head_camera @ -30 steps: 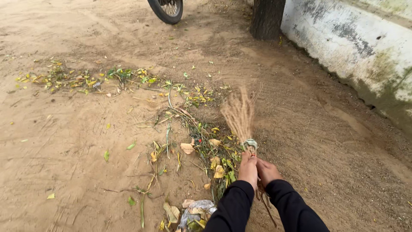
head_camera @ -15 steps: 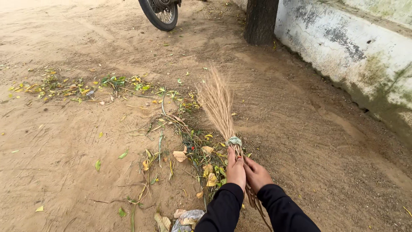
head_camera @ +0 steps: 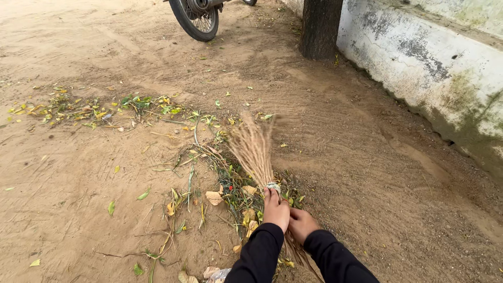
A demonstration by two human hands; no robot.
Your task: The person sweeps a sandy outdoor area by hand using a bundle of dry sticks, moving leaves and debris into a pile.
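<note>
Where leaves (head_camera: 230, 194) lie — broom (head_camera: 255, 149), wheel (head_camera: 195, 18) beyond.

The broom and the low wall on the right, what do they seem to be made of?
The straw-coloured hand broom looks like a bundle of thin dry plant stalks, matt, fanned at the tip and bound with a pale wrap near the left hand. The whitish low wall seems plastered masonry or concrete: rough, stained dark and green.

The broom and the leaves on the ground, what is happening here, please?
A person holds a twig broom with both hands, the left hand higher on the bundle and the right hand just below it. The bristles rest on bare dirt beside a line of leaves and twigs. A motorcycle wheel, a tree trunk and a stained wall stand behind.
</note>
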